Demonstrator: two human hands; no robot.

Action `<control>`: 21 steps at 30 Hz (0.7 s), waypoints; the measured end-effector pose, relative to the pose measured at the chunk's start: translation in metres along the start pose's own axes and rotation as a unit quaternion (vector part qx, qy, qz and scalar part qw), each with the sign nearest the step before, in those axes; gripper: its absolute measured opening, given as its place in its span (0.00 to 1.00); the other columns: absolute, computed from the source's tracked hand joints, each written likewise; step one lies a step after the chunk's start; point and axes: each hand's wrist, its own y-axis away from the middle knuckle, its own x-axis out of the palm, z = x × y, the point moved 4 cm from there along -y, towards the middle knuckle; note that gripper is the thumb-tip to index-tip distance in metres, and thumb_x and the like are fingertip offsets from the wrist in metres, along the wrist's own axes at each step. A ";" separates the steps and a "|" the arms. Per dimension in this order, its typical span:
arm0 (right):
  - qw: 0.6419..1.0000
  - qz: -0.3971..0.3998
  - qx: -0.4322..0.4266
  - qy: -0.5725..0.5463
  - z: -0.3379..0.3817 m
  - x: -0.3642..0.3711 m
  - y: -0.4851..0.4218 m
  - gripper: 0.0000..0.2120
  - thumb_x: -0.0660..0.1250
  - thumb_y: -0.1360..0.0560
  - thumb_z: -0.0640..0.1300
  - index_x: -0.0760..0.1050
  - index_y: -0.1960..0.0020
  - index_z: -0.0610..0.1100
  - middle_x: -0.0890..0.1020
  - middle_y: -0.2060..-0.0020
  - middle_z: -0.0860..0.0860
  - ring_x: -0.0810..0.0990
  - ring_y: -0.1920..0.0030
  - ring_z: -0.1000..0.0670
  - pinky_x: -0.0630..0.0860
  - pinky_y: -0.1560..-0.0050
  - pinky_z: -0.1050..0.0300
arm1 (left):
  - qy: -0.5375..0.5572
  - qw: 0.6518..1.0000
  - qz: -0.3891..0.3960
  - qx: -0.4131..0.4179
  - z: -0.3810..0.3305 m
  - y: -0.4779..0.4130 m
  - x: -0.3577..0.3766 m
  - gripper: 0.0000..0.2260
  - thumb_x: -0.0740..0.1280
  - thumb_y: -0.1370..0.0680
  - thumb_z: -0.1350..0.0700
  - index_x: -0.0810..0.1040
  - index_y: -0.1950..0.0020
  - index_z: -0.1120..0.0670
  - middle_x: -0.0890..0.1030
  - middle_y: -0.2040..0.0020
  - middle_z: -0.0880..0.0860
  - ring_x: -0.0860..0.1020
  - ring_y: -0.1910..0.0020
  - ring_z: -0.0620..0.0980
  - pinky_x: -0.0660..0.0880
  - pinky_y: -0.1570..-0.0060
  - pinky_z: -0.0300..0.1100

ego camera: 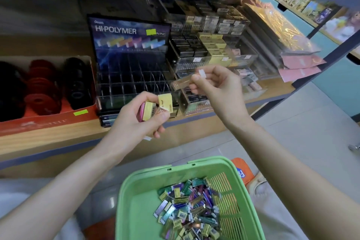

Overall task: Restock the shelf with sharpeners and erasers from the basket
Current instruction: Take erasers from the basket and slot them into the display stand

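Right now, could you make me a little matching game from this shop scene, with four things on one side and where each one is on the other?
Things:
1. green basket
2. brown-sleeved eraser
3. yellow erasers
4. HI-POLYMER display rack

Places:
A. in the left hand
B. on the wooden shelf
C. on the floor, below the arms
D. in the right hand

Pairs: 1-C, 2-D, 3-A, 4-B

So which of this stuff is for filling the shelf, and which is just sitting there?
For the job:
- green basket of wrapped erasers
- yellow erasers in the left hand
- brown eraser in the right hand
- clear Hi-Polymer display rack

Just sitting there:
- red box of tape rolls
- pink packets
- orange thing on the floor
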 end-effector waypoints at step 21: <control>0.933 0.095 -0.187 0.292 0.014 0.176 -0.066 0.07 0.62 0.25 0.33 0.77 0.50 0.40 0.82 0.57 0.43 0.81 0.54 0.43 0.76 0.54 0.51 | 0.011 0.986 -0.164 -0.005 -0.014 0.036 -0.113 0.04 0.69 0.24 0.59 0.75 0.52 0.53 0.80 0.71 0.52 0.77 0.73 0.46 0.73 0.72 0.35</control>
